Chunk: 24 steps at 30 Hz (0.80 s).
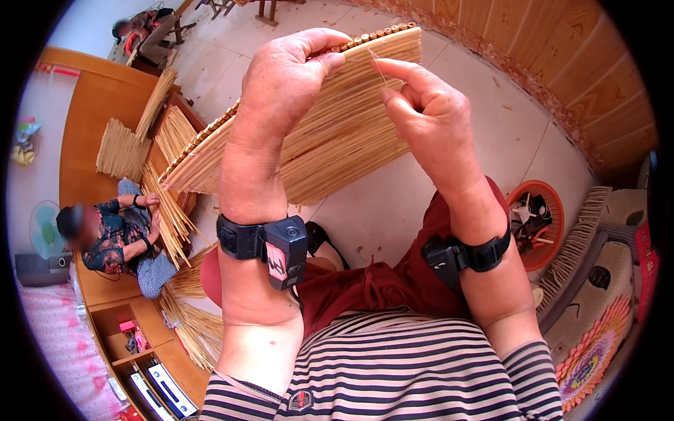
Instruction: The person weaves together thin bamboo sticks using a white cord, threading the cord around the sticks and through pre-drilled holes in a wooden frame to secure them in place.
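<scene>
A wide mat of pale straw-coloured stalks (351, 130) slants up in front of me, its far edge lined with round brown cut stalk ends (382, 33). My left hand (281, 81) is closed on that upper edge, thumb and fingers pinching it near the middle. Just right of it, my right hand (435, 116) hangs in front of the mat with thumb and forefinger bent toward each other. Between those fingertips runs a thin pale thread (380, 71), reaching up toward the edge. Whether a needle is on it is too small to tell.
At left a seated person (116, 238) handles loose stalks (172, 224); smaller stalk mats (121, 151) lean near a wooden cabinet (81, 133). Another person (151, 35) sits far back. An orange basket (559, 210) with tools stands right of my knee, beside a sofa (611, 266).
</scene>
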### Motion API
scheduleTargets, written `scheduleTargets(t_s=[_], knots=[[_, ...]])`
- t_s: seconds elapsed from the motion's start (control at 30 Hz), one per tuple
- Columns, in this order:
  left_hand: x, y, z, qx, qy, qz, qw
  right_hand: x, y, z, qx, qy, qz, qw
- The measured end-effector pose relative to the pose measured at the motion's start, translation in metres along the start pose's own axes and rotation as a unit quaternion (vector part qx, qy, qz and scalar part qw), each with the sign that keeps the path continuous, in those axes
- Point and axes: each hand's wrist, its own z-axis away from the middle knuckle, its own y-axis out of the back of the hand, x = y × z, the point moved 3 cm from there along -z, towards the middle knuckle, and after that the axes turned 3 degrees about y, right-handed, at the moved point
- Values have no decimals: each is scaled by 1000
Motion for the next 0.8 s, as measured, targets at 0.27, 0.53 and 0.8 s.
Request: scheduleTargets(t_s=[0.27,0.53,0.8], knots=[[5,-5,4,22,-15,-69,997,7,1,1,-32,-11,16,999],[40,-22,45,31,-42,-102,993,-10,31,18,-128,1,43,991],[55,-42,92,30,-94,-107,989,4,124,65,-328,-127,108,930]])
